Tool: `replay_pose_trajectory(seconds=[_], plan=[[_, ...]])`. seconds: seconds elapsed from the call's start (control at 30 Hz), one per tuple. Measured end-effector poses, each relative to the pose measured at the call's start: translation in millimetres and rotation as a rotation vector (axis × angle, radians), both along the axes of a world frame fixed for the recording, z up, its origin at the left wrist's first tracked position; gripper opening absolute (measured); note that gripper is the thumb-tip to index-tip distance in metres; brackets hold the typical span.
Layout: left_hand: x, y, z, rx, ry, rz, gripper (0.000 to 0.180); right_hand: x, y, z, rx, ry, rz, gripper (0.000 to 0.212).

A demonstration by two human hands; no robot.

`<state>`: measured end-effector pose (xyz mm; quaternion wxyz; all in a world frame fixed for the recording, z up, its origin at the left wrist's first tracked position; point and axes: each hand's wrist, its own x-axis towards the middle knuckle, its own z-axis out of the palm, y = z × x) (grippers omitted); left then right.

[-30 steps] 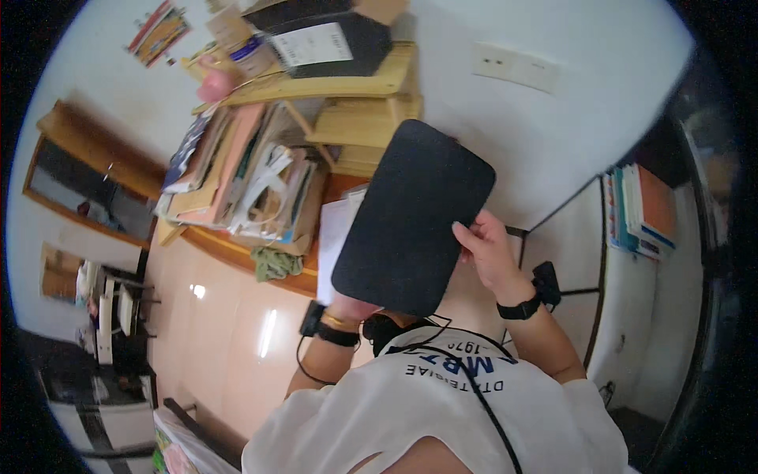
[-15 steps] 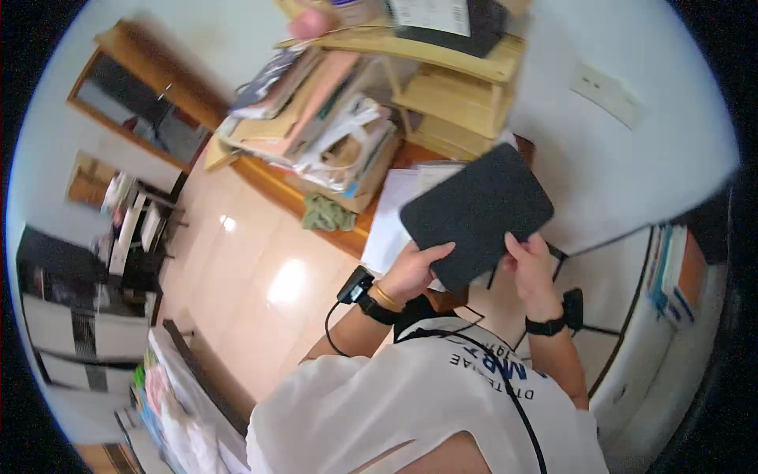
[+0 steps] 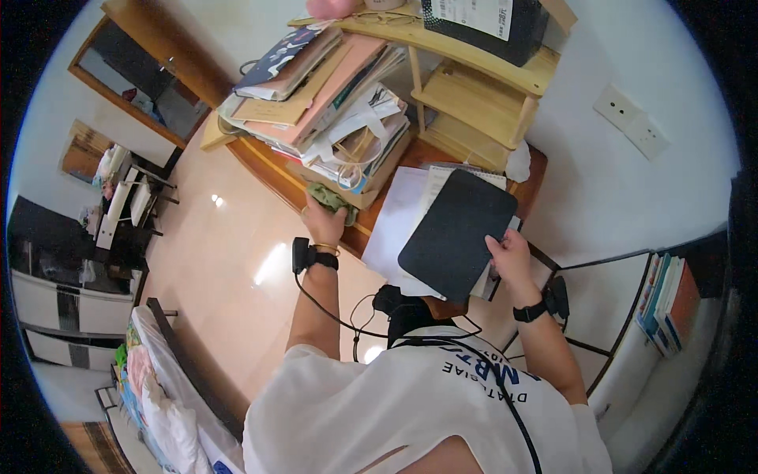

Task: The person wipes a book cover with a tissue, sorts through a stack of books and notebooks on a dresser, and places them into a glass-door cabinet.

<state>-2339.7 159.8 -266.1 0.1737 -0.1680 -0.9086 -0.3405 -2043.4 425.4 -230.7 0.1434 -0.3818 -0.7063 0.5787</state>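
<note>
My right hand [image 3: 512, 259] pinches the right edge of a flat black rectangular pad with rounded corners [image 3: 458, 233], thumb on top. The pad lies tilted above white papers [image 3: 387, 213] and a notebook [image 3: 438, 178] on the wooden desk. At the desk's front edge, my left hand [image 3: 322, 224] grips a crumpled green cloth [image 3: 330, 197], its fingers partly hidden. The cloth sits against a cardboard box [image 3: 387, 178] full of papers.
Books and folders [image 3: 316, 87] are piled high behind the cloth. A small wooden shelf [image 3: 474, 103] stands at the desk's back, carrying a black package [image 3: 489, 31]. A dark cable [image 3: 324, 308] runs from my left wrist. Books [image 3: 667, 304] stand on the right.
My left hand has let go of the black pad and moved left onto the green cloth. The pad has come lower over the papers, with my right hand still on it.
</note>
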Motion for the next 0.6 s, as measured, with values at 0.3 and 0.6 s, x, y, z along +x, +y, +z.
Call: replay_pose_trajectory(seconds=[0.3,0.6], plan=[[114,-9,86,0.97,-0.704,-0.153,0.038,17,-21,47,0.356,-0.088,-0.147,0.035],[209,78,92,0.728,-0.961,-0.871,0.056,-8,-65,90,-0.182,0.475,0.338,0.057]])
